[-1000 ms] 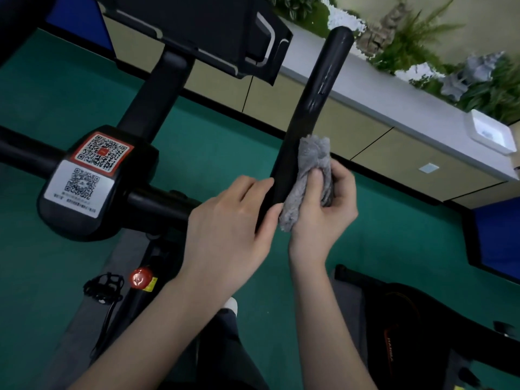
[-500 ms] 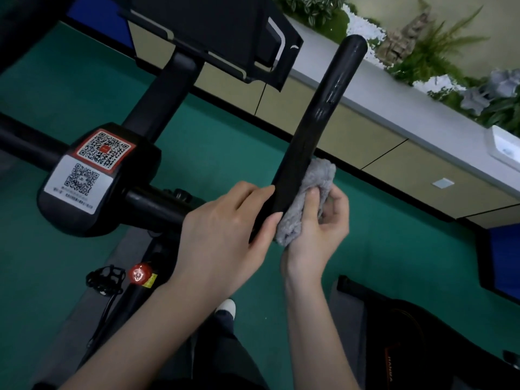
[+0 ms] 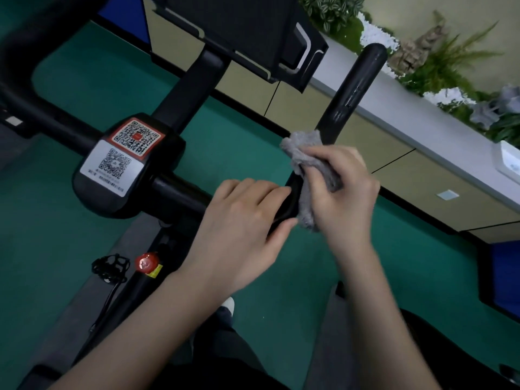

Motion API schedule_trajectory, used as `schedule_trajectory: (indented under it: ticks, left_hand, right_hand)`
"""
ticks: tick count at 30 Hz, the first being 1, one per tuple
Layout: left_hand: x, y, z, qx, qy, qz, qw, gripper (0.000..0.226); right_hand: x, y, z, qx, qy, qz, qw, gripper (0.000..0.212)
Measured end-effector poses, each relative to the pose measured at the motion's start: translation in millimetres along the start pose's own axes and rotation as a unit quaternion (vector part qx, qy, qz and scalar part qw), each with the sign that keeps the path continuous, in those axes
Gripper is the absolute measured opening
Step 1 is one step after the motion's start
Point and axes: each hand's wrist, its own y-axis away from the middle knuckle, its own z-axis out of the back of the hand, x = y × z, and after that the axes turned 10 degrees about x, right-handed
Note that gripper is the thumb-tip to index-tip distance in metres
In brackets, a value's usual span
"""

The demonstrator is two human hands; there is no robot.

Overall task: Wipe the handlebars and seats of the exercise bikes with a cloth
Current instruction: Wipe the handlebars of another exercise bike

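bare upper handlebar (image 3: 355, 88), console (image 3: 253, 26) left

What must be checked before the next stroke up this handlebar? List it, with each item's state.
1. Right hand grips the grey cloth: ok.
2. Grey cloth lies against the handlebar: ok.
3. Left hand holds the handlebar below the cloth: ok.
4. Handlebar above the cloth, up to its tip, free of obstacles: ok.
5. Upper handlebar already clean: cannot tell, only glints show.
6. Seat wiped: cannot tell, out of view.
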Motion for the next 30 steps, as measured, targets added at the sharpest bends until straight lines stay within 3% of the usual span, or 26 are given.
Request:
schedule_trajectory:
  ticks: [3,7,11,14,18,25,30]
  left_hand:
    - [-0.8,0.8,1.4,0.002,-0.011,0.008,1.000,0.040]
    - [1.0,4.0,0.0,-0.032,-0.014,0.027,0.999,0.039]
    - [4.6,9.6,-3.4,-0.055,0.016,0.037,0.998,0.037]
    - [6.0,10.8,-4.9,-0.070,0.038,0.038,0.996,0.035]
    - [5.2,9.6,-4.6,-0.083,0.047,0.036,0.995,0.034]
    - [5.8,10.2,-3.1,-0.086,0.069,0.036,0.993,0.031]
    - [9.2,10.5,0.0,-0.056,0.081,0.024,0.995,0.029]
  right_hand:
    - [1.4,-34.6,18.3,0.163,0.113,0.063,0.978,0.016]
    - [10.1,-68.5,23.5,0.361,0.230,0.058,0.902,0.014]
    - [31.3,-72.0,16.6,0.500,0.210,0.073,0.837,0.014]
    - [41.7,-73.2,10.5,0.552,0.199,0.074,0.806,0.013]
    - [35.2,-86.0,11.1,0.522,0.258,0.066,0.811,0.017]
    - [27.5,-28.2,6.4,0.327,0.179,0.059,0.926,0.014]
    - [11.8,-17.4,5.4,0.180,0.162,0.072,0.968,0.013]
